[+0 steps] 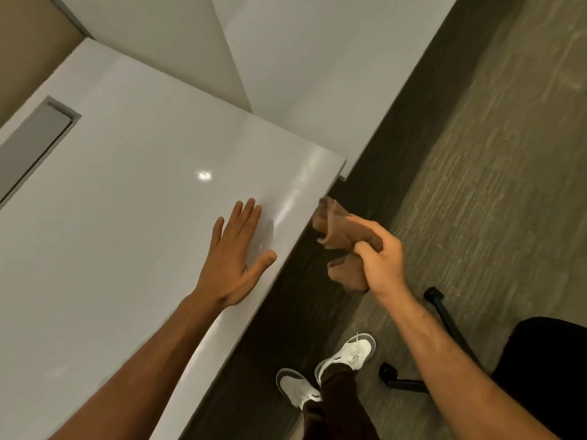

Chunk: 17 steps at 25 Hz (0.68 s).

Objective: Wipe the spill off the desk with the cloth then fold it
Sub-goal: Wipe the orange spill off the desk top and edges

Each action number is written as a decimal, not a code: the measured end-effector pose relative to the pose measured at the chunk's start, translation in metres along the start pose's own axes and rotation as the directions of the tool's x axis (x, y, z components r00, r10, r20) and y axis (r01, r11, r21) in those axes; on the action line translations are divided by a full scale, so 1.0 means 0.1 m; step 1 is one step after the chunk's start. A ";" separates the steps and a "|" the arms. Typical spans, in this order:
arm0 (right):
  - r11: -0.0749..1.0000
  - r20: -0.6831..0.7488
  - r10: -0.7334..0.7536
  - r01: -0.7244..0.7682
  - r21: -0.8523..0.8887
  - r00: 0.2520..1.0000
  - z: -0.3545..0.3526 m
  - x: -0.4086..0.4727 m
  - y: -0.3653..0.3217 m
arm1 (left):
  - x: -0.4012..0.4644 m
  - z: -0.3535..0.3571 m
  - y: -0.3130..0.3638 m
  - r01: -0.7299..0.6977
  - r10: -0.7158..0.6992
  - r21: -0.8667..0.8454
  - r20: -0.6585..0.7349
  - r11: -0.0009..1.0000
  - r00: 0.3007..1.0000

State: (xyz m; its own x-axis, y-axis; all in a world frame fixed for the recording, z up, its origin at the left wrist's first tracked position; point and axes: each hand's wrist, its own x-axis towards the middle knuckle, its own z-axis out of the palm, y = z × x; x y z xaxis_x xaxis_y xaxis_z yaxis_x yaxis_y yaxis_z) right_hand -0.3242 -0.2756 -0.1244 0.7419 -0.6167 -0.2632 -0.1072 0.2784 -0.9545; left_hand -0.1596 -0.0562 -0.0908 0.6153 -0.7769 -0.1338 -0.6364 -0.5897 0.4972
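Note:
A glossy white desk [133, 198] fills the left half of the head view. My left hand [236, 258] lies flat on it near the front edge, palm down, fingers spread, holding nothing. A faint wet patch [265, 236] shows on the surface just past its fingertips. My right hand [379, 258] is off the desk, over the floor, closed around a bunched brown cloth [338, 233]. The cloth sticks out toward the desk edge and hangs below my fist. It is blurred.
A grey recessed cable slot [35, 144] sits at the desk's far left. A second white desk [301, 58] adjoins at the back. A black office chair [540, 360] with wheeled legs stands at the right on the grey carpet. My feet in white shoes [346, 354] are below.

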 end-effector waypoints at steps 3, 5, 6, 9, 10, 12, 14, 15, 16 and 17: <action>0.936 -0.124 0.203 -0.155 0.316 0.971 -0.35 0.04 0.11 | 0.47 0.04 0.23 -0.051 0.052 -0.014 0.051 0.999 0.997; 0.852 -0.083 0.298 -0.226 0.472 0.951 -0.46 0.10 0.15 | 0.71 0.08 0.29 -0.080 0.080 0.001 0.082 0.997 0.993; 0.820 -0.054 0.314 -0.242 0.519 0.948 -0.50 0.14 0.14 | 0.81 0.10 0.30 -0.094 0.092 0.015 0.097 0.995 0.991; 0.831 -0.005 0.285 -0.244 0.500 0.959 -0.45 0.26 0.15 | 1.02 0.15 0.26 -0.124 0.114 0.064 0.141 0.990 0.983; 0.840 -0.014 0.278 -0.236 0.489 0.960 -0.42 0.32 0.15 | 1.09 0.17 0.24 -0.142 0.126 0.088 0.165 0.986 0.978; 0.855 -0.038 0.283 -0.235 0.462 0.958 -0.37 0.45 0.14 | 1.19 0.24 0.23 -0.178 0.149 0.139 0.199 0.974 0.969; 0.866 -0.030 0.305 -0.265 0.424 0.952 -0.33 0.57 0.13 | 1.23 0.33 0.20 -0.197 0.157 0.196 0.203 0.960 0.967; 0.868 -0.023 0.314 -0.277 0.411 0.949 -0.31 0.62 0.15 | 1.23 0.36 0.19 -0.202 0.158 0.222 0.200 0.954 0.967; 0.871 -0.022 0.314 -0.279 0.404 0.949 -0.30 0.67 0.16 | 1.23 0.38 0.18 -0.205 0.160 0.239 0.196 0.949 0.968; 0.872 -0.026 0.312 -0.275 0.406 0.950 -0.28 0.71 0.18 | 1.23 0.40 0.17 -0.208 0.162 0.248 0.193 0.946 0.968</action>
State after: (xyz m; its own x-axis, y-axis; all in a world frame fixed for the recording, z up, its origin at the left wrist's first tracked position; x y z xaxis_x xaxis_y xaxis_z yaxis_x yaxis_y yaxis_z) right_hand -0.2921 -0.3348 -0.1640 0.6537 -0.5184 -0.5513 -0.0287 0.7110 -0.7026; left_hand -0.1133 -0.1704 -0.1331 0.4028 -0.8898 -0.2145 -0.8452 -0.4516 0.2858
